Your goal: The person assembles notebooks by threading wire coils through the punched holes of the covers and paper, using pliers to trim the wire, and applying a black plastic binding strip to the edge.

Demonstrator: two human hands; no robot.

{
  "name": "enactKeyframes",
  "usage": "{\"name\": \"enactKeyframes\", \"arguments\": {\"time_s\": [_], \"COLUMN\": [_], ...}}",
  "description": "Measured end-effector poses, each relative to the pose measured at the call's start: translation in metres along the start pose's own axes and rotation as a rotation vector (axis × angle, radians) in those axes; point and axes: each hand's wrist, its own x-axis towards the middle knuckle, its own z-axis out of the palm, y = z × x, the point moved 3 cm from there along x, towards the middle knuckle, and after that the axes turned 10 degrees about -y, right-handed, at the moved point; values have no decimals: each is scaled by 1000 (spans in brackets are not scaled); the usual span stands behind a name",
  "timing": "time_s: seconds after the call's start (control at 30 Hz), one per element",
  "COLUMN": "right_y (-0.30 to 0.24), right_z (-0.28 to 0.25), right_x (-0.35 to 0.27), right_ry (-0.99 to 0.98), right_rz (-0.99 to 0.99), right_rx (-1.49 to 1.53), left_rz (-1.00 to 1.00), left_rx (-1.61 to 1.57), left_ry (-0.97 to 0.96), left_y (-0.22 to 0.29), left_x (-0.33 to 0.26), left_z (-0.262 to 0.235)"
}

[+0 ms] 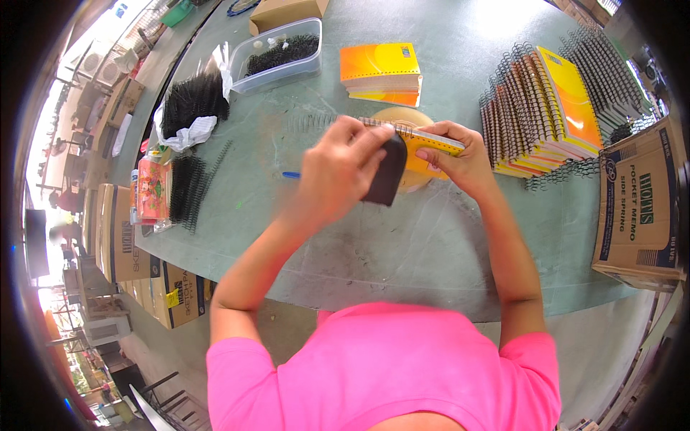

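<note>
A wide green counter (pixel 402 244) is seen from above, and everything is placed here relative to the small yellow notebook (pixel 424 147) held over its middle. To the right of the notebook a large fanned stack of bound notebooks (pixel 539 115) is laid out, with wire spines facing left, and beyond that stack a printed cardboard box (pixel 640 208) is stood at the counter's edge. Behind the notebook a short pile of orange pads (pixel 381 72) is set, and further back to the left a clear plastic tub (pixel 280 54) of black wire coils is placed. Loose black coils (pixel 190 100) are heaped on white wrapping well to the left of the notebook.

The notebook is gripped at its right end by the right hand (pixel 463 161), fingers (pixel 435 155) curled closed around its edge. A dark, rounded tool (pixel 388 172) is held in the left hand (pixel 338 172), whose fingers are wrapped tightly about it, and it is pressed against the notebook's near edge. A blue pen (pixel 290 174) is left lying just left of the hands.

The notebook is judged light and bendable, its paper covers easily creased and its wire spine easily deformed; it is best taken by the flat covers near the end, away from the wire.
</note>
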Motion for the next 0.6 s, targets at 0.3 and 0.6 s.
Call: {"name": "enactKeyframes", "arguments": {"time_s": [0.3, 0.6], "right_y": [5, 7], "right_z": [-8, -5], "right_x": [-4, -5], "right_ry": [-52, -136], "right_rz": [80, 65], "right_rx": [-16, -51], "left_rz": [157, 74], "left_rx": [-61, -124], "left_ry": [-174, 144], "left_y": [21, 17], "left_x": [12, 17], "left_z": [10, -1]}}
